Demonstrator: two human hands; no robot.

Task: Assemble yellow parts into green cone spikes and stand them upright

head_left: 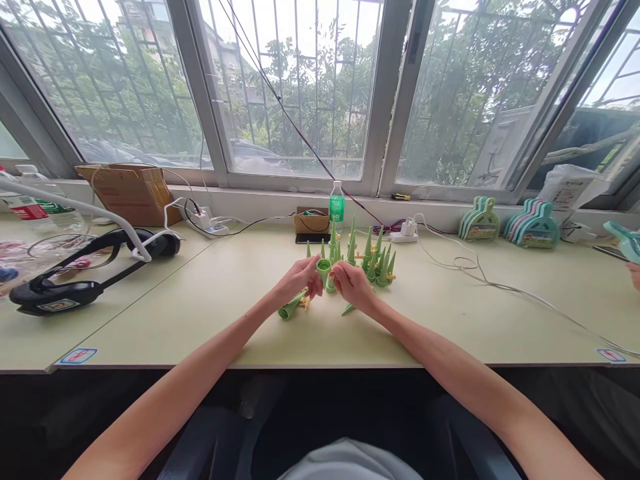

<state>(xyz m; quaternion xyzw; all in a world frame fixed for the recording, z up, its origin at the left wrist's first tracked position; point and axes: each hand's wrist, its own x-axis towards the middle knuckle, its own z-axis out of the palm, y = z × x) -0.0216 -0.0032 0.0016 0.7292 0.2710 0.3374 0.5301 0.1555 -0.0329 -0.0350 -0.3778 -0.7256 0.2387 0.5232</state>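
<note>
My left hand (306,277) is closed around a green hollow plastic spike (324,266), its round open end facing me. Right beside it, my right hand (353,285) has its fingers pinched together near the spike's rim; what they hold is too small and hidden to make out. Another green spike (290,307) lies on the table below my left hand, with a small yellow fitting (305,303) next to it. Behind my hands stand several green spikes (371,257), points up, some with yellow fittings at the side. One spike tip (348,309) shows under my right hand.
A green-labelled bottle (337,203) and a small brown box (312,220) stand by the window. A black headset (95,270) lies left. White cables (480,270) cross the right side, near stacked green hangers (479,220). Another person's hand (634,273) shows at the right edge.
</note>
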